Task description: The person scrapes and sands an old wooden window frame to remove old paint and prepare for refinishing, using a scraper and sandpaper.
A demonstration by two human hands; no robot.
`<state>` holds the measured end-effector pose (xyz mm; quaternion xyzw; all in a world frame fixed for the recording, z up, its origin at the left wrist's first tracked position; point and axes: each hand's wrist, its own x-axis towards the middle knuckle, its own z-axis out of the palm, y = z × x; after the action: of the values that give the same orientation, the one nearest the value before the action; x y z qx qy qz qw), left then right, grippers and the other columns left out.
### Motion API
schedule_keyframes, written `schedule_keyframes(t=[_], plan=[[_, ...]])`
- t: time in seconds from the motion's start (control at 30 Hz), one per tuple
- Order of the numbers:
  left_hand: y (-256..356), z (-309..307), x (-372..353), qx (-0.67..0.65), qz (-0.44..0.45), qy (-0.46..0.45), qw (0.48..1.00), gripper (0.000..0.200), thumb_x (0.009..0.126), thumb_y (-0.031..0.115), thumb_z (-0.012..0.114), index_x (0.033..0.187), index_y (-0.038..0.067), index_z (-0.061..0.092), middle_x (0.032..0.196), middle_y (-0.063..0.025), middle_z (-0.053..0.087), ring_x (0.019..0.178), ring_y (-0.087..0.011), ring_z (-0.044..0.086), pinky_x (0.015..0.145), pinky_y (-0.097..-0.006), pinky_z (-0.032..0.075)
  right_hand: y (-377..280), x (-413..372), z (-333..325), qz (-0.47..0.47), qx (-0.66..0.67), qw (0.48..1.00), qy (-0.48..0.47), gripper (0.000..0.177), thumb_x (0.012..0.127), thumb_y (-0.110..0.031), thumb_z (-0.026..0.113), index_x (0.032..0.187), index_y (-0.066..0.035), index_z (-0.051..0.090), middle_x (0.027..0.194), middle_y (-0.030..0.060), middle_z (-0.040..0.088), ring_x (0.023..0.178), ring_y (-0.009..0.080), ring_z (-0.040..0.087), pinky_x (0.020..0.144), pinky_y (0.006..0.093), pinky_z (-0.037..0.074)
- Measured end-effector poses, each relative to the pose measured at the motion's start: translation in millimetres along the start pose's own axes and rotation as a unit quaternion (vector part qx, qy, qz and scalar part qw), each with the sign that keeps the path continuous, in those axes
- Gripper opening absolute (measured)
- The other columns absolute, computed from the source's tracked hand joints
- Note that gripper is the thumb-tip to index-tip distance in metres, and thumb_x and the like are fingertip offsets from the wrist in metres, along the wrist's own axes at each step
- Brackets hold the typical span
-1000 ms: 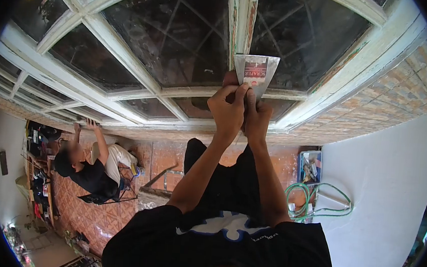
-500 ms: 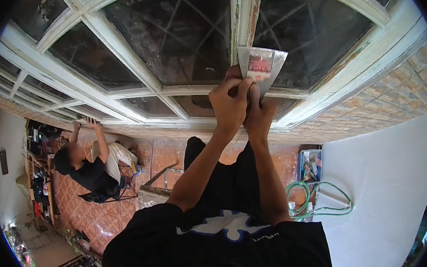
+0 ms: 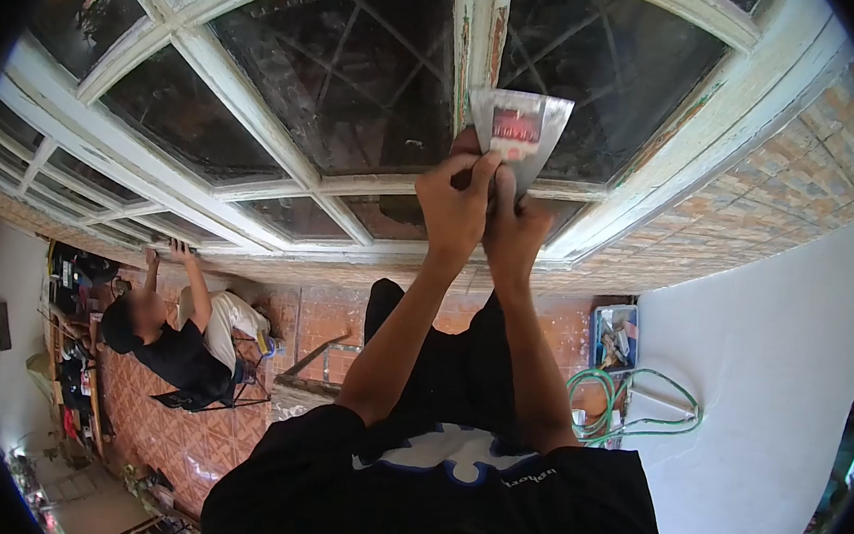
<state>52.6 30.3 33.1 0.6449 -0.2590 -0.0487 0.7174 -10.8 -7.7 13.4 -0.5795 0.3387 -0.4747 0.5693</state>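
A wide metal scraper [image 3: 548,126] with a red label stands out in front of the white window frame [image 3: 480,30], its broad edge against the upright bar between two panes. My left hand [image 3: 452,204] has its fingers closed round the scraper near the base of the blade. Close beside it, my right hand [image 3: 516,232] is wrapped round the lower part of the same tool. The handle is mostly hidden by my hands. Old paint on the bar looks worn, with green and brown patches.
At the left a co-worker [image 3: 189,354] sits on a chair, hands at the lower window frame. A blue bin [image 3: 615,334] with tools and a coiled green hose [image 3: 594,381] lie at the right by the white wall [image 3: 742,342]. Bench parts stand on the tiled floor [image 3: 154,416].
The scraper and both my hands have shifted very slightly in the view, along with the whole scene. Both hands still hold the tool.
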Motion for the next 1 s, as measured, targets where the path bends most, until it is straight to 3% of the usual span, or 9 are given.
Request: schedule_keyframes(t=[0.2, 0.4, 0.53, 0.63, 0.67, 0.77, 0.8, 1.0], plan=[[-9, 1, -5, -0.014, -0.013, -0.004, 1.0, 0.023, 0.083, 0.016, 0.069, 0.075, -0.005, 0.068, 0.055, -0.004, 0.058, 0.049, -0.0064, 0.048, 0.047, -0.0253, 0.037, 25, -1, -7, 0.01, -0.044, 0.999, -0.003, 0.049, 0.092, -0.03, 0.064, 0.056, 0.002, 0.055, 0.051, -0.0017, 0.049, 0.049, 0.0047, 0.042, 0.042, 0.0259, 0.031], [-7, 0, -3, 0.002, 0.0, 0.01, 1.0, 0.024, 0.085, 0.018, 0.07, 0.075, -0.004, 0.068, 0.056, -0.0007, 0.057, 0.052, -0.0041, 0.047, 0.047, -0.0224, 0.036, 20, -5, 5, 0.055, 0.034, 0.998, -0.019, 0.047, 0.093, -0.029, 0.062, 0.059, 0.001, 0.055, 0.052, -0.0024, 0.049, 0.05, 0.0036, 0.04, 0.043, 0.0243, 0.03], [24, 1, 11, -0.033, -0.031, -0.01, 0.999, 0.024, 0.085, 0.018, 0.07, 0.076, -0.004, 0.068, 0.059, 0.0004, 0.057, 0.056, -0.0034, 0.048, 0.05, -0.0214, 0.038, -1, 13, 8, 0.009, 0.081, 0.996, -0.047, 0.046, 0.094, -0.028, 0.061, 0.059, 0.002, 0.056, 0.052, -0.0013, 0.05, 0.051, 0.0039, 0.043, 0.044, 0.0226, 0.032], [-20, 2, 1, 0.038, 0.065, 0.016, 0.997, 0.023, 0.085, 0.017, 0.069, 0.076, -0.005, 0.068, 0.06, 0.0006, 0.058, 0.056, -0.0034, 0.049, 0.051, -0.0219, 0.039, 18, 1, 3, 0.037, -0.008, 0.999, -0.02, 0.046, 0.094, -0.028, 0.061, 0.059, 0.001, 0.055, 0.052, -0.0021, 0.05, 0.05, 0.0037, 0.042, 0.043, 0.0229, 0.031], [-16, 2, -1, 0.024, 0.044, 0.014, 0.999, 0.023, 0.085, 0.016, 0.069, 0.076, -0.005, 0.067, 0.062, 0.0001, 0.059, 0.057, -0.0034, 0.049, 0.051, -0.0221, 0.039, 15, -2, 8, 0.043, 0.049, 0.998, -0.001, 0.045, 0.094, -0.028, 0.061, 0.059, 0.0, 0.054, 0.051, -0.0036, 0.047, 0.048, 0.0036, 0.04, 0.041, 0.0239, 0.029], [16, 5, 19, -0.007, 0.051, 0.011, 0.999, 0.021, 0.084, 0.014, 0.069, 0.076, -0.005, 0.067, 0.062, -0.0007, 0.06, 0.057, -0.0036, 0.05, 0.051, -0.0219, 0.039, -30, 15, 6, -0.044, -0.039, 0.998, -0.023, 0.044, 0.094, -0.027, 0.061, 0.06, -0.001, 0.055, 0.052, -0.0039, 0.047, 0.048, 0.0039, 0.04, 0.041, 0.0239, 0.029], [25, 4, 18, -0.004, 0.039, 0.005, 0.999, 0.022, 0.085, 0.014, 0.069, 0.076, -0.005, 0.067, 0.062, -0.0005, 0.061, 0.057, -0.0037, 0.05, 0.051, -0.0219, 0.039, -36, 21, 9, 0.001, 0.067, 0.996, -0.051, 0.043, 0.094, -0.026, 0.06, 0.06, 0.0, 0.055, 0.052, -0.0041, 0.046, 0.049, 0.0041, 0.04, 0.042, 0.0241, 0.03], [29, 10, 18, -0.078, 0.089, 0.026, 0.993, 0.024, 0.086, 0.014, 0.069, 0.074, -0.006, 0.067, 0.06, 0.0017, 0.058, 0.056, -0.003, 0.047, 0.05, -0.0208, 0.036, -29, 14, 9, -0.027, 0.051, 0.998, -0.022, 0.042, 0.094, -0.025, 0.061, 0.06, 0.001, 0.057, 0.052, -0.0032, 0.048, 0.049, 0.0027, 0.039, 0.044, 0.0227, 0.029]])
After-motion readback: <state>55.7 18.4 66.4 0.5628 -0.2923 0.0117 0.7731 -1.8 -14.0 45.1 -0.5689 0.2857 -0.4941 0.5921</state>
